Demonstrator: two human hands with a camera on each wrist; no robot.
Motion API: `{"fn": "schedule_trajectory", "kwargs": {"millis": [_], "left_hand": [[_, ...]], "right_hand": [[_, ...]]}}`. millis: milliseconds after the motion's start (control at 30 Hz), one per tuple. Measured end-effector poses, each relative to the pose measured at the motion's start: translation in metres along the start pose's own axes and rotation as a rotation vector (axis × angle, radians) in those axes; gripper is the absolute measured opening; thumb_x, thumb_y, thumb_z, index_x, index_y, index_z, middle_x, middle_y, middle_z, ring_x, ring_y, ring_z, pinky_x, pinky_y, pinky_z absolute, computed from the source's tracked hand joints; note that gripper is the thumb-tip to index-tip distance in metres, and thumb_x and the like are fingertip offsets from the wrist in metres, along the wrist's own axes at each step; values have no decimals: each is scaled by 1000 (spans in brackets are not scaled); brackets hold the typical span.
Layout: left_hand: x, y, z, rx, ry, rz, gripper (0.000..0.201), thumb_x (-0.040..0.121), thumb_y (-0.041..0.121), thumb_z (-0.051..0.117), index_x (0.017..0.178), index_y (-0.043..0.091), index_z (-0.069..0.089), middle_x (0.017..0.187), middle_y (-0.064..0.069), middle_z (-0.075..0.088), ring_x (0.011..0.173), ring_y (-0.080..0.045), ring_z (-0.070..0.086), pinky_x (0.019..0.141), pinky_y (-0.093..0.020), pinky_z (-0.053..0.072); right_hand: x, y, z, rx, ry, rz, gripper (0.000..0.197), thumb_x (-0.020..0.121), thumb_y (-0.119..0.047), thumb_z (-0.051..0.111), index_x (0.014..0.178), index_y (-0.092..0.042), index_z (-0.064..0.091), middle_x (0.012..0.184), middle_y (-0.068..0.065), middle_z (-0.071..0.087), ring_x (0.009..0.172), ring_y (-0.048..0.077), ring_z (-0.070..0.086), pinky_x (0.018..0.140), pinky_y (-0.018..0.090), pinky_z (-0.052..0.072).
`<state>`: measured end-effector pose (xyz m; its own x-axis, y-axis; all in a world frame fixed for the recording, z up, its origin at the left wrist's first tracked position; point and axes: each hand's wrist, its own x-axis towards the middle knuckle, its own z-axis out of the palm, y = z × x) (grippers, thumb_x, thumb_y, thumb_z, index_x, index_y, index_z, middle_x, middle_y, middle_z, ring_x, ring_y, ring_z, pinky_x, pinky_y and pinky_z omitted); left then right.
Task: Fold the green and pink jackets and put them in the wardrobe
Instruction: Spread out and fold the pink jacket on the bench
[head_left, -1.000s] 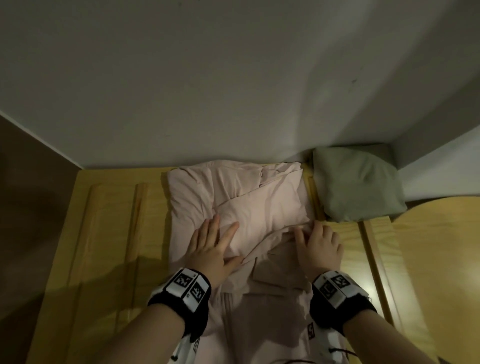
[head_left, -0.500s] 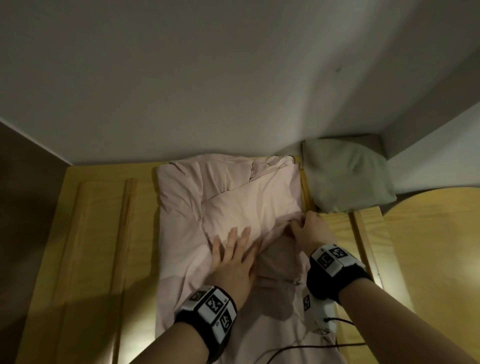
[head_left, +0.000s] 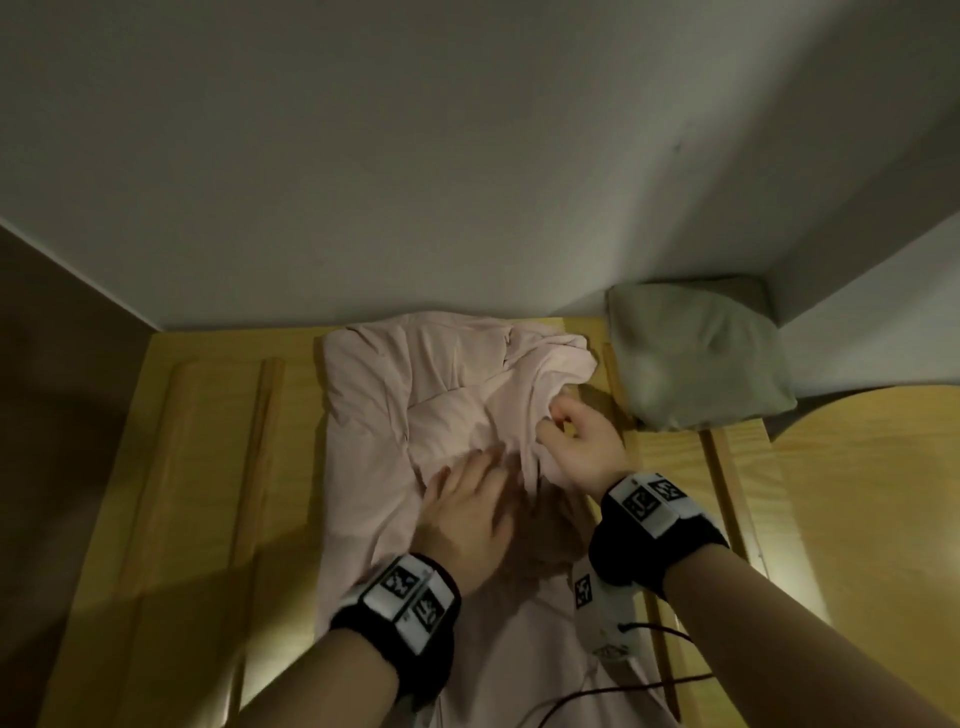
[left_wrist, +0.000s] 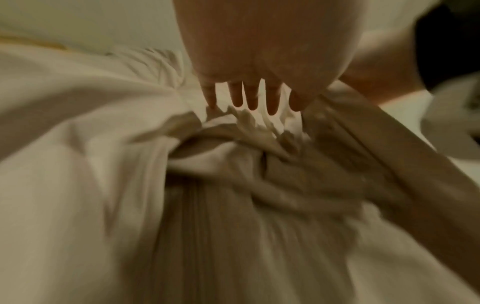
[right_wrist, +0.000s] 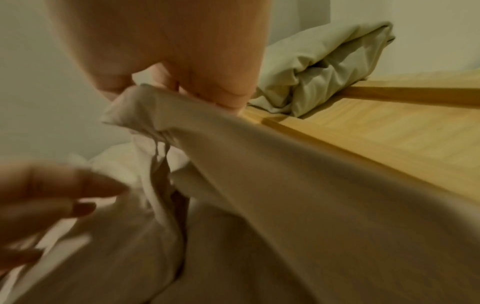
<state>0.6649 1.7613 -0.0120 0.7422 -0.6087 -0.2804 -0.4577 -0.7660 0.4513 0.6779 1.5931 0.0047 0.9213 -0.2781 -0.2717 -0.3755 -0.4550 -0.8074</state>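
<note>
Nearest, the left hand (head_left: 470, 512) lies flat on the middle of the pink jacket (head_left: 374, 415), its fingers (left_wrist: 253, 98) straight and slightly spread, pressing the cloth down. Just to its right, the right hand (head_left: 582, 447) pinches a bunched fold of the same jacket between thumb and curled fingers (right_wrist: 166, 78), lifting it off the surface. The jacket is spread over a pale wooden panelled surface (head_left: 208, 467), partly folded, with its far end close to the wall (head_left: 415, 182). Farther right, in the corner, the green jacket (head_left: 696, 358) sits as a folded bundle, just beside the pink one.
</note>
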Motion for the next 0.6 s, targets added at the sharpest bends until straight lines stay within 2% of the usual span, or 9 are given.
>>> {"fn": "schedule_trajectory", "kwargs": {"millis": [100, 200, 233, 300, 333, 400, 433, 500, 600], "left_hand": [[24, -9, -32, -461, 193, -71, 44, 97, 19, 42, 141, 19, 35, 142, -5, 44, 130, -18, 42, 104, -20, 30], [45, -13, -59, -683, 145, -22, 40, 98, 13, 40, 138, 21, 40, 138, -1, 48, 126, -12, 45, 102, -17, 32], [53, -13, -65, -644, 124, 10, 37, 99, 15, 39, 135, 20, 43, 136, -1, 51, 125, -13, 47, 104, -22, 34], [69, -12, -71, -467, 66, 46, 33, 99, 22, 38, 131, 21, 49, 131, -4, 54, 122, -18, 50, 104, -31, 36], [75, -12, -72, -358, 17, 56, 33, 99, 26, 38, 129, 25, 50, 130, -4, 53, 121, -20, 49, 104, -34, 37], [86, -10, -71, -186, -81, 35, 32, 98, 34, 37, 127, 36, 50, 133, -3, 46, 123, -21, 44, 106, -38, 34], [91, -8, -70, -135, -104, 15, 32, 97, 35, 36, 125, 38, 51, 136, -3, 40, 127, -22, 39, 109, -38, 30], [101, -3, -68, -82, -111, -8, 33, 98, 33, 34, 125, 36, 54, 151, -5, 24, 138, -23, 26, 115, -36, 19], [111, 7, -68, 21, -108, -44, 36, 99, 34, 33, 129, 30, 52, 159, -3, 1, 145, -24, 9, 119, -38, 5]], "right_hand": [[0, -11, 13, 2, -63, -136, 41, 80, -7, 58, 55, -19, 29, 62, -5, 30, 58, 6, 35, 60, 27, 24], [-4, -18, 27, -91, -144, -202, 28, 75, -18, 57, 57, -13, 36, 82, 4, 43, 96, 21, 42, 84, 28, 29], [-2, -16, 32, -116, -172, -205, 25, 76, -19, 58, 59, -13, 41, 100, 11, 50, 115, 25, 40, 97, 29, 27], [-1, -16, 38, -129, -206, -181, 8, 79, -20, 61, 74, -13, 61, 138, 16, 42, 139, 29, 22, 115, 37, 18], [-1, -18, 39, -150, -209, -184, 25, 78, -26, 59, 94, -10, 68, 145, 16, 36, 141, 29, 18, 116, 40, 17], [2, -18, 44, -180, -193, -209, 67, 72, -43, 45, 126, -5, 56, 148, 16, 32, 141, 28, 17, 117, 35, 14], [3, -18, 45, -203, -171, -197, 72, 72, -44, 43, 132, -4, 51, 149, 16, 29, 142, 29, 16, 117, 31, 11], [6, -18, 47, -243, -161, -167, 60, 81, -34, 54, 135, -9, 48, 152, 16, 23, 143, 30, 9, 113, 24, 3], [5, -16, 49, -455, -257, -196, 55, 89, -35, 52, 140, -20, 40, 154, 14, 21, 145, 29, -1, 114, 28, -9]]}}
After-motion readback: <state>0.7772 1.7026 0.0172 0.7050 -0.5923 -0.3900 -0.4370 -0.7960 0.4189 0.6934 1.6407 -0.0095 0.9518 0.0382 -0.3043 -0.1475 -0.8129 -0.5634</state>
